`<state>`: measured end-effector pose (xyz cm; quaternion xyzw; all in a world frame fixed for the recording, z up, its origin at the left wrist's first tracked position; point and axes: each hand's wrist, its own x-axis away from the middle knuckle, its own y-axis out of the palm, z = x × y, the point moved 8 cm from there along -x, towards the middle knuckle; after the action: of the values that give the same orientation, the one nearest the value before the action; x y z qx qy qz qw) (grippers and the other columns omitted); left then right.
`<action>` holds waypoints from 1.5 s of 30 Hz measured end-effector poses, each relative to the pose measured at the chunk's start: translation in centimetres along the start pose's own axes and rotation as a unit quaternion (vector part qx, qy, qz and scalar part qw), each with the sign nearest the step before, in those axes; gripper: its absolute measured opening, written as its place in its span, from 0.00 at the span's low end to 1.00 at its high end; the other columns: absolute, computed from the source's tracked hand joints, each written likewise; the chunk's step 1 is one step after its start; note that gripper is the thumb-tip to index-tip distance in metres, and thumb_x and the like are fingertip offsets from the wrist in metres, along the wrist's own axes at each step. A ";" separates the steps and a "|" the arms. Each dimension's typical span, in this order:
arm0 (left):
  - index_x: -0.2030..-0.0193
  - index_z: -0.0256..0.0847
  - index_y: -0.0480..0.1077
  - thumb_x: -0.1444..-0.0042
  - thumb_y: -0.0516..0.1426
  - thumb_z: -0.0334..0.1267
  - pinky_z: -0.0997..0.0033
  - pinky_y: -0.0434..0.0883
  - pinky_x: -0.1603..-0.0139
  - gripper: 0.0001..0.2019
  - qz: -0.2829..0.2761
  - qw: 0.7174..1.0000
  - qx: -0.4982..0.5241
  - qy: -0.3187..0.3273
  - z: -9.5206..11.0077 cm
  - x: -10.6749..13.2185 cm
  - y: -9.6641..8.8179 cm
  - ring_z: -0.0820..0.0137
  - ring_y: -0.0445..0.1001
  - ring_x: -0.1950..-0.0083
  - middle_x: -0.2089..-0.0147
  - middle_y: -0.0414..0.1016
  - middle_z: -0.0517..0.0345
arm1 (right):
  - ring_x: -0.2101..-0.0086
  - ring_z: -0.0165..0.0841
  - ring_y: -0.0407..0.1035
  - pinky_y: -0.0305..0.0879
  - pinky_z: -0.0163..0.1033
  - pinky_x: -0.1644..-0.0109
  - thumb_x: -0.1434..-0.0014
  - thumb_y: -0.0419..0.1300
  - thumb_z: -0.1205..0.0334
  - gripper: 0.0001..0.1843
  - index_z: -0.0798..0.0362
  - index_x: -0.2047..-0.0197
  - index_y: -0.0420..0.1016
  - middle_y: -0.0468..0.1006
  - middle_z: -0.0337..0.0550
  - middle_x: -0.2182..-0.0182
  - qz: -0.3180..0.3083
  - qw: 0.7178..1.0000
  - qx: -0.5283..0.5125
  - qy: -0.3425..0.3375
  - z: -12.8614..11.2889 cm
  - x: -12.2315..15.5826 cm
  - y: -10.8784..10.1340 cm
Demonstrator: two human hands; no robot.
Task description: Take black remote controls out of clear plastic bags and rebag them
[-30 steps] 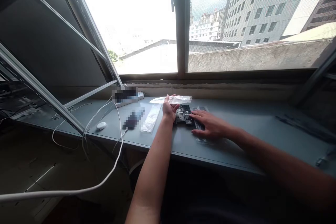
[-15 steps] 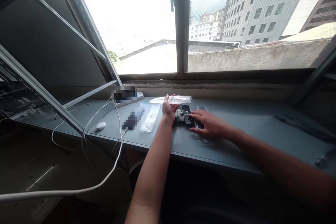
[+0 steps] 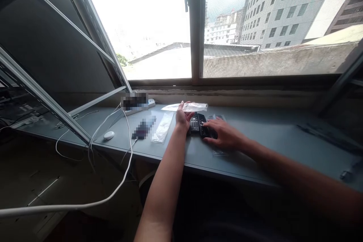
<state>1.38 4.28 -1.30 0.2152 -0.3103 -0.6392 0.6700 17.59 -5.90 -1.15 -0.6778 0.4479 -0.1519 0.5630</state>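
Two black remote controls lie side by side on the grey desk (image 3: pixel 263 136). The left remote (image 3: pixel 194 124) has light keys, and part of it is behind my left hand. My right hand (image 3: pixel 222 133) is curled over the right remote (image 3: pixel 202 119), fingers on its face and thumb by its lower edge. My left hand (image 3: pixel 183 117) is closed on a clear plastic bag (image 3: pixel 197 107), thumb up, above the left remote. Another clear bag (image 3: pixel 220 154) lies partly under my right hand.
A flat plastic sleeve (image 3: pixel 163 128) lies left of my forearm, beside a blurred-out phone-like object (image 3: pixel 144 127). Further left are a white round puck (image 3: pixel 109 135), a power strip (image 3: pixel 151 103) and a looping white cable (image 3: pixel 127 170). A metal frame (image 3: pixel 85 106) slants at left.
My right hand has slid slightly left, and its fingers now reach further over the right remote. My left hand and its bag have barely moved.
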 end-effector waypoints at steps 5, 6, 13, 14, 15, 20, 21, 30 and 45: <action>0.41 0.35 0.81 0.21 0.56 0.47 0.78 0.77 0.71 0.19 0.006 1.000 -0.006 -0.001 0.0 0.0 -0.1 0.70 0.84 0.64 0.43 0.87 0.41 | 0.26 0.66 0.64 0.55 0.76 0.20 0.35 0.71 0.35 0.37 0.46 0.30 0.79 0.76 0.59 0.28 -0.003 1.000 -0.014 -0.027 -1.4 0.3 -0.2; 0.41 0.35 0.81 0.21 0.56 0.47 0.78 0.77 0.72 0.19 0.006 1.000 -0.007 0.000 0.0 -0.1 -0.1 0.71 0.84 0.65 0.43 0.88 0.42 | 0.25 0.67 0.62 0.55 0.75 0.20 0.35 0.71 0.34 0.39 0.47 0.29 0.79 0.74 0.60 0.26 -0.010 1.000 -0.015 -0.023 -1.6 0.4 -0.1; 0.44 0.34 0.81 0.22 0.56 0.46 0.79 0.78 0.72 0.18 0.004 1.000 -0.005 0.002 -0.1 -0.4 -0.2 0.72 0.84 0.65 0.44 0.88 0.43 | 0.35 0.64 0.77 0.65 0.73 0.24 0.31 0.69 0.41 0.37 0.50 0.27 0.76 0.84 0.60 0.36 0.014 0.997 0.018 -0.069 -2.5 0.6 -0.4; 0.45 0.35 0.81 0.22 0.56 0.46 0.79 0.77 0.72 0.17 0.005 1.000 -0.006 0.002 -0.1 -0.4 -0.2 0.72 0.84 0.65 0.44 0.88 0.43 | 0.37 0.63 0.79 0.66 0.72 0.25 0.29 0.68 0.43 0.33 0.51 0.28 0.77 0.85 0.60 0.37 0.029 0.996 0.020 -0.087 -2.8 0.7 -0.7; 0.45 0.35 0.81 0.22 0.56 0.46 0.79 0.77 0.72 0.17 0.005 1.000 -0.006 0.002 -0.1 -0.5 -0.2 0.72 0.84 0.65 0.44 0.88 0.43 | 0.39 0.62 0.80 0.68 0.71 0.26 0.27 0.67 0.44 0.30 0.51 0.29 0.78 0.85 0.60 0.38 0.043 0.994 0.019 -0.101 -3.0 0.7 -1.0; 0.47 0.34 0.81 0.21 0.56 0.46 0.78 0.78 0.72 0.18 0.003 1.000 -0.008 0.003 -0.1 -0.4 -0.2 0.72 0.84 0.65 0.43 0.88 0.42 | 0.41 0.57 0.81 0.77 0.65 0.35 0.19 0.58 0.45 0.24 0.47 0.31 0.81 0.87 0.57 0.40 0.100 0.989 -0.019 -0.109 -2.8 0.7 -2.4; 0.47 0.34 0.81 0.21 0.56 0.46 0.78 0.78 0.72 0.18 0.002 1.000 -0.006 0.004 -0.1 -0.4 -0.2 0.72 0.84 0.65 0.43 0.87 0.42 | 0.40 0.56 0.81 0.77 0.64 0.36 0.19 0.57 0.45 0.23 0.46 0.31 0.82 0.87 0.55 0.40 0.109 0.987 -0.034 -0.109 -2.6 0.7 -2.6; 0.40 0.36 0.81 0.22 0.56 0.50 0.77 0.77 0.70 0.21 -0.020 0.999 0.026 0.031 0.2 -0.6 -0.2 0.68 0.87 0.58 0.41 0.87 0.42 | 0.58 0.45 0.79 0.78 0.51 0.49 0.23 0.58 0.30 0.31 0.43 0.42 0.92 0.81 0.50 0.58 0.232 0.963 -0.136 0.013 0.5 0.9 -4.6; 0.37 0.38 0.81 0.22 0.55 0.49 0.77 0.77 0.71 0.21 -0.019 0.999 0.030 0.029 0.2 -0.5 -0.2 0.66 0.87 0.58 0.41 0.87 0.42 | 0.63 0.46 0.87 0.79 0.40 0.69 0.27 0.61 0.25 0.35 0.51 0.47 0.85 0.90 0.54 0.63 0.189 0.840 -0.475 0.183 3.6 0.8 -3.2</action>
<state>1.12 4.76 -1.35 0.2598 -0.3058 -0.6358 0.6594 21.97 -4.34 0.34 -0.7243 0.6792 0.0676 0.0976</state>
